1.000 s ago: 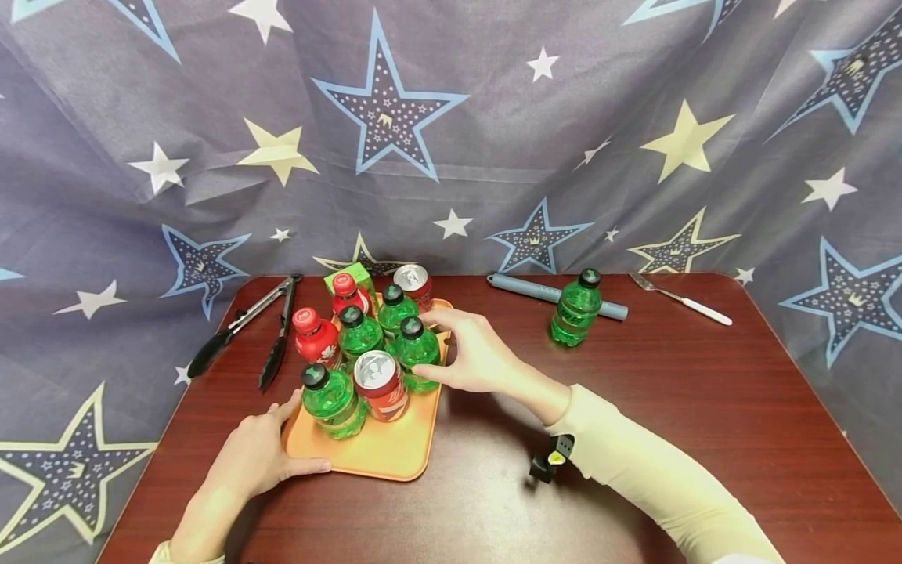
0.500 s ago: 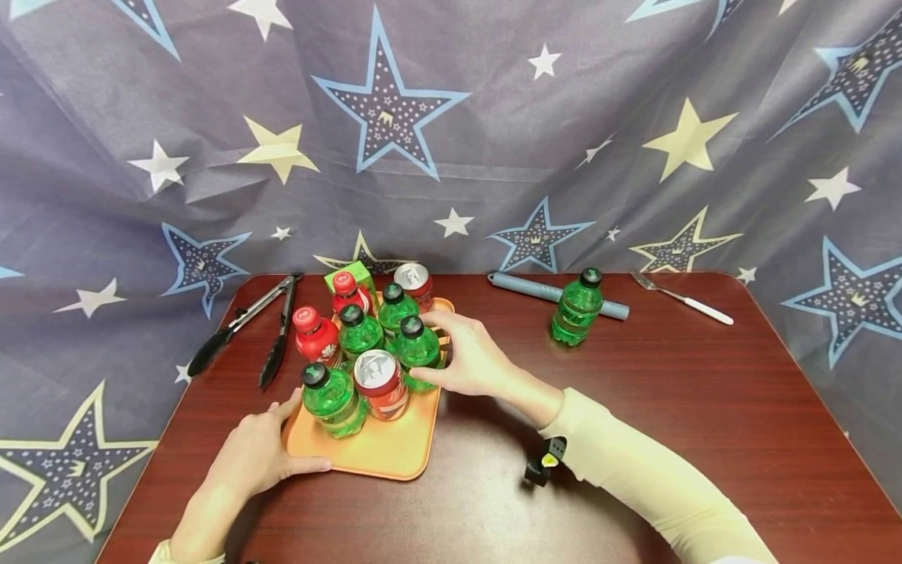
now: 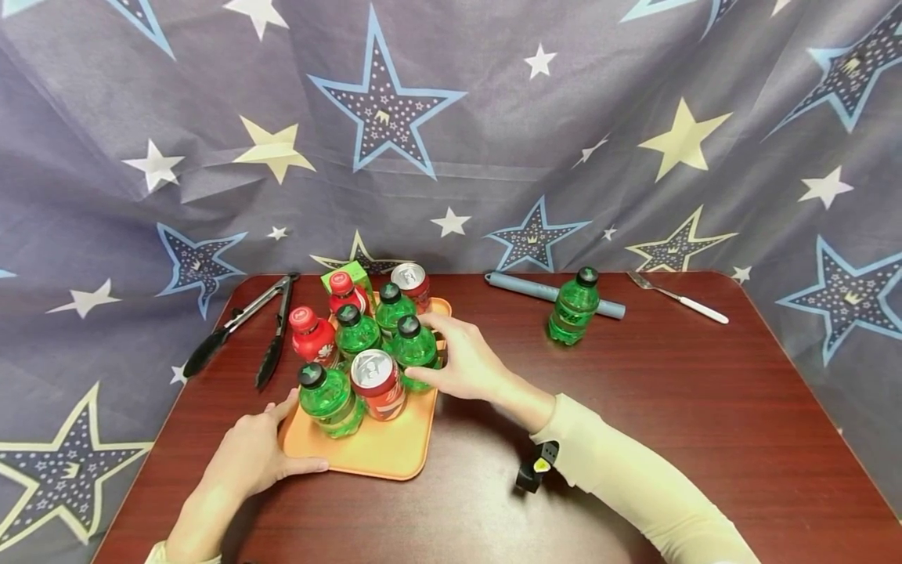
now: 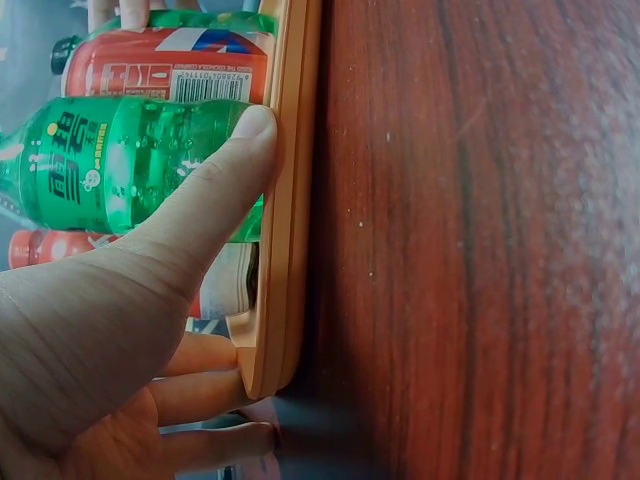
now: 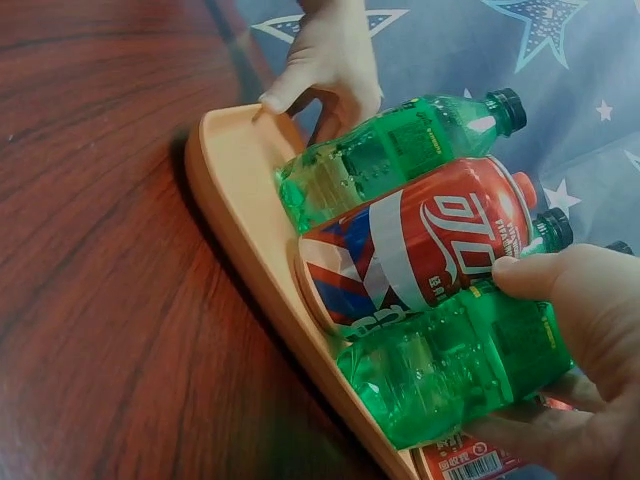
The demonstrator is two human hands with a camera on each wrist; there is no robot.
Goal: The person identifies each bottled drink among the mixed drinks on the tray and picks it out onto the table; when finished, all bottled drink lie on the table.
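An orange tray (image 3: pixel 387 458) carries several drinks. My left hand (image 3: pixel 250 450) grips its near left corner, thumb along the front rim and fingers at the left side. My right hand (image 3: pixel 468 360) holds a green soda bottle (image 3: pixel 416 350) at the tray's right side; in the right wrist view the thumb also touches the red cola can (image 5: pixel 420 235) next to it. Another green bottle (image 4: pixel 100 160) stands near the left thumb. Farther back on the tray are more green bottles, two red bottles (image 3: pixel 313 338), another can (image 3: pixel 411 280) and a green box (image 3: pixel 350 276).
Black-tipped tongs (image 3: pixel 204 352) lie on the dark red table left of the tray. To the right stands a lone green bottle (image 3: pixel 574 309), in front of a blue-grey rod (image 3: pixel 521 287). A white-handled fork (image 3: pixel 705 310) lies farther right. A star-patterned cloth (image 3: pixel 493 141) hangs behind.
The right wrist and forearm have shifted slightly left and toward the near edge, with the hand still at the same bottle. The left hand, the tray and its drinks have stayed put.
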